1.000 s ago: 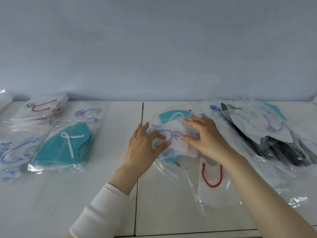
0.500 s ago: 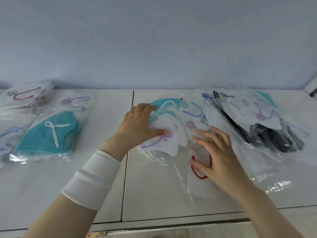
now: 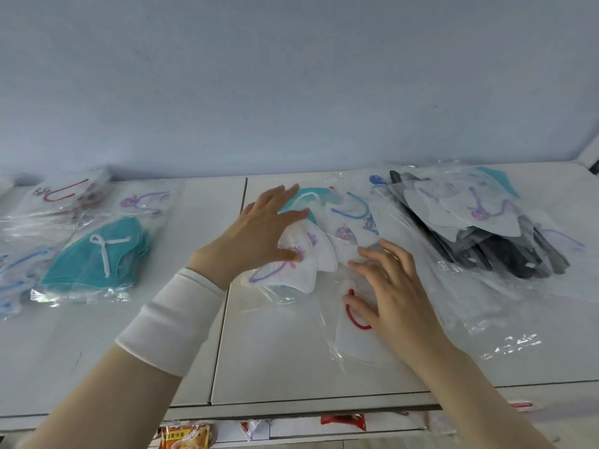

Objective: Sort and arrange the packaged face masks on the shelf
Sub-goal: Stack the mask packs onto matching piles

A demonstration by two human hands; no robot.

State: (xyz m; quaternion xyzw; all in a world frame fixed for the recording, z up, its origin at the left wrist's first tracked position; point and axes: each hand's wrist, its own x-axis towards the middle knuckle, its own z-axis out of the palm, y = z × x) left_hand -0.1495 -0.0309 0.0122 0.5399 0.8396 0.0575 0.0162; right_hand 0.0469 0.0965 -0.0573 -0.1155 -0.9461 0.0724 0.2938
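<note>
The left hand (image 3: 262, 231) is spread flat on the white mask (image 3: 291, 273) mid-shelf, the right hand (image 3: 398, 296) laid open on the red-strapped pack (image 3: 353, 345). Bare shelf (image 3: 207, 215) is left beside the teal pack (image 3: 97, 254). Little is changed from before.

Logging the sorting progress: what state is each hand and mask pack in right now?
Left hand, flat, pressing the purple-loop mask pack.
Right hand, flat on the red-loop mask pack.
Teal mask pack, lying flat, apart at left.
Black masks, heaped under white ones, at right.
</note>
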